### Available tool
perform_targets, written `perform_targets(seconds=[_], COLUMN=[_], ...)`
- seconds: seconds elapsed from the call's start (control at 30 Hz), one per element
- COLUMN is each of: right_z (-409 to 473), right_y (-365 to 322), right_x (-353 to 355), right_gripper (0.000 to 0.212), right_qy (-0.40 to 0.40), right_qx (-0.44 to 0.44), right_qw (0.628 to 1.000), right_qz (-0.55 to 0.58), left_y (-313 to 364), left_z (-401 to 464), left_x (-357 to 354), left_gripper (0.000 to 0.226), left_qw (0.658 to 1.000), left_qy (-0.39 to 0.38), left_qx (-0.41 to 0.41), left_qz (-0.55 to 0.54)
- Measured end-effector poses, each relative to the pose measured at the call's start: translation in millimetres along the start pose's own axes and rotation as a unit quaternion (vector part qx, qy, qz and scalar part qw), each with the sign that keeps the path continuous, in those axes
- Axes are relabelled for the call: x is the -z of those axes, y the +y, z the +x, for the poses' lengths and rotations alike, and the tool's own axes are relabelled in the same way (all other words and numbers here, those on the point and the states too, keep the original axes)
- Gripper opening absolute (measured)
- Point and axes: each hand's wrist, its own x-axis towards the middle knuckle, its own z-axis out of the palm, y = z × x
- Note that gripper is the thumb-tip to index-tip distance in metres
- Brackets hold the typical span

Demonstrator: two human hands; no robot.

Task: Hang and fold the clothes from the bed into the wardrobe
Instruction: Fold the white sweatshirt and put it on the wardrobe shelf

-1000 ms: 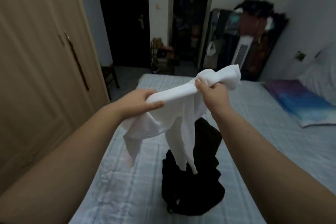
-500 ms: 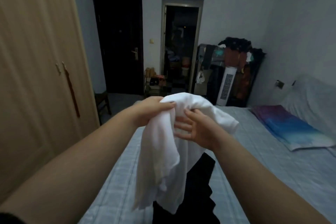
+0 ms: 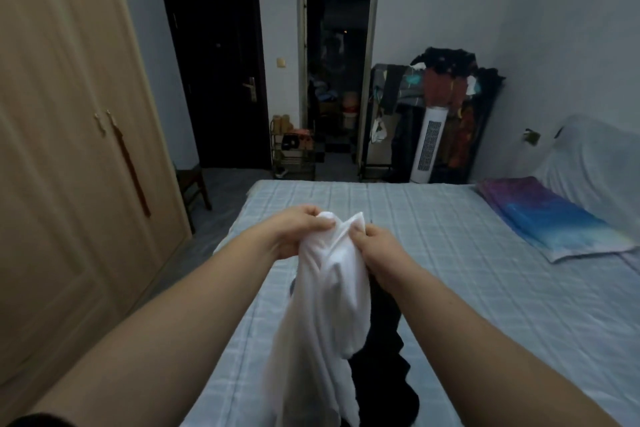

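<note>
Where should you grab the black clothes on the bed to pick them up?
Probably at the far end of the black clothes, coming from above. They lie in a long crumpled heap on the bed, so a top fold pinches easily. Both hands, the left hand and right hand, now grip the white garment.

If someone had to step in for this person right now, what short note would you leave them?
Left hand and right hand both grip the top of a white garment, which hangs above the bed.
A dark garment lies on the bed beneath it.
The wardrobe on the left is closed.
Done: white garment picked up.
Left: hang or fold both, open the wardrobe, put them in.
</note>
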Motion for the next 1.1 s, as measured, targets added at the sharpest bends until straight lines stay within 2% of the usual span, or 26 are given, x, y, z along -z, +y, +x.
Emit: perform_targets(seconds=[0.03, 0.1, 0.13, 0.2, 0.27, 0.3, 0.37, 0.47, 0.53, 0.57, 0.6, 0.7, 0.8, 0.9, 1.1], right_z=[8, 24, 30, 30, 35, 37, 50, 64, 66, 65, 68, 67, 55, 26, -53], right_y=[6, 15, 17, 8, 3, 3, 3, 1, -2, -3, 1, 11, 33, 46, 53], right_x=[9, 29, 42, 66, 91, 102, 119, 138, 143, 143, 146, 154, 159, 155, 159], right_gripper=[0.018, 0.033, 0.032, 0.005, 0.009, 0.009, 0.014, 0.03, 0.054, 0.057, 0.05, 0.032, 0.04, 0.033, 0.028], right_qy=[0.029, 0.085, 0.104, 0.148, 0.185, 0.203, 0.194, 0.179, 0.161, 0.167, 0.178, 0.256, 0.286, 0.324, 0.388], right_qx=[-0.013, -0.055, -0.069, -0.078, -0.087, -0.068, -0.048, -0.076, -0.068, -0.054, -0.035, 0.0, 0.036, 0.063, 0.068], right_qw=[0.999, 0.992, 0.987, 0.969, 0.96, 0.964, 0.972, 0.954, 0.961, 0.973, 0.98, 0.963, 0.954, 0.941, 0.913], right_qz=[0.024, 0.076, 0.103, 0.182, 0.191, 0.159, 0.12, 0.23, 0.212, 0.148, 0.081, -0.082, -0.085, -0.08, -0.11], left_y=[2, 7, 9, 11, 8, 7, 5, 3, 0, -3, -7, -23, -43, -66, -79], left_z=[1, -1, -3, -14, -23, -29, -36, -42, -49, -53, -59, -81, -107, -134, -194], left_x=[10, 40, 59, 96, 128, 137, 148, 152, 156, 157, 160, 166, 169, 168, 166], left_gripper=[0.012, 0.011, 0.011, 0.01, 0.013, 0.014, 0.016, 0.019, 0.019, 0.02, 0.02, 0.02, 0.021, 0.026, 0.024], left_qw=[0.999, 0.987, 0.977, 0.951, 0.925, 0.914, 0.895, 0.877, 0.866, 0.86, 0.854, 0.834, 0.814, 0.8, 0.808], left_qy=[0.042, 0.135, 0.182, 0.264, 0.324, 0.347, 0.385, 0.414, 0.437, 0.448, 0.457, 0.483, 0.527, 0.552, 0.525], left_qx=[-0.017, -0.059, -0.08, -0.105, -0.122, -0.127, -0.139, -0.159, -0.162, -0.159, -0.154, -0.13, -0.103, -0.087, -0.116], left_qz=[0.022, 0.066, 0.082, 0.123, 0.159, 0.165, 0.177, 0.186, 0.182, 0.185, 0.196, 0.233, 0.223, 0.219, 0.242])
